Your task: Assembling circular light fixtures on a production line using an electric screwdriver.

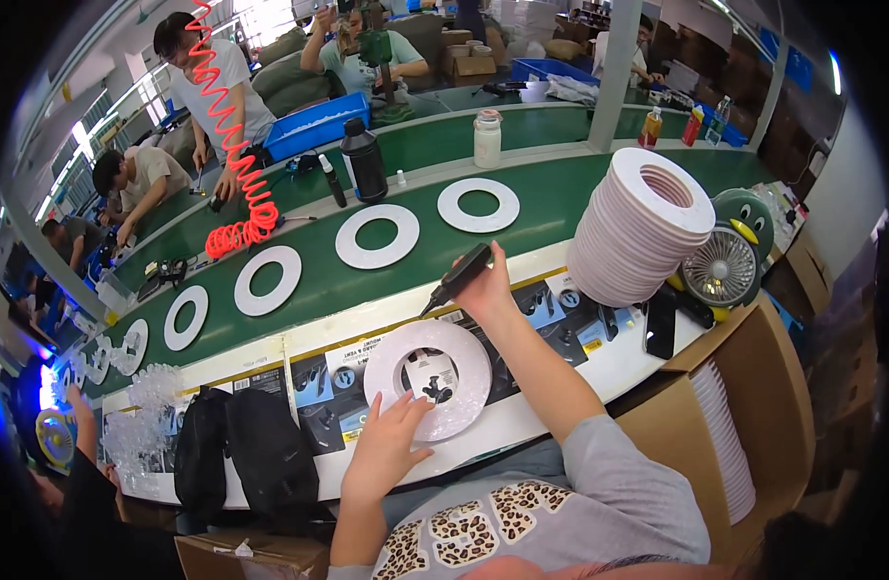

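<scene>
A flat white ring (461, 361) lies on the near edge of the bench in front of me. My left hand (387, 446) rests on its near rim with fingers spread, holding it down. My right hand (487, 286) is closed on a black pen-shaped tool (458, 277), its tip pointing down-left just above the ring's far edge. To my right stands a tall stack of the same white rings (641, 227).
A green conveyor belt (320, 281) carries several white rings (377, 236) off to the left. Black bottle (365, 160), white bottle (487, 138), red coiled cable (233, 126), small fan (720, 269), black bags (233, 450), and a cardboard box (765, 387) with stacked rings are around. Other people work across and at left.
</scene>
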Action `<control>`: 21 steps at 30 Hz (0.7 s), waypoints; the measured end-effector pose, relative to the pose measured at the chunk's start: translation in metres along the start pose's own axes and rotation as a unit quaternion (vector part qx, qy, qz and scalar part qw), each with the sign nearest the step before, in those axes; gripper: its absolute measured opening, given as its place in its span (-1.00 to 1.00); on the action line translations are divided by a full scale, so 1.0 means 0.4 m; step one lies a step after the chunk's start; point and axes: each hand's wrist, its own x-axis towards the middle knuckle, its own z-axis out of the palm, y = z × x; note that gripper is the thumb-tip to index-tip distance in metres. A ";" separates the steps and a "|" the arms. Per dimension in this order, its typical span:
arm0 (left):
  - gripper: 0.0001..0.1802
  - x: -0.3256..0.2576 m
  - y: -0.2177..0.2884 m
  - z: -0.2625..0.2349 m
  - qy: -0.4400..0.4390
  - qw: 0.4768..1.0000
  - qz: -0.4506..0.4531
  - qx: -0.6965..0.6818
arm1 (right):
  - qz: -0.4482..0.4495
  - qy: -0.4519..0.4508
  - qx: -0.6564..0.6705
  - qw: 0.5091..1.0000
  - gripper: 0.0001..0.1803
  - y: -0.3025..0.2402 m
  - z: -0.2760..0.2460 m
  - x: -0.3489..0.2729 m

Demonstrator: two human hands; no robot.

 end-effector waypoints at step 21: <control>-0.43 0.787 0.045 -0.161 -0.051 0.987 0.155 0.014 | -0.030 -0.070 0.063 0.995 -0.40 -0.087 -0.118 -0.014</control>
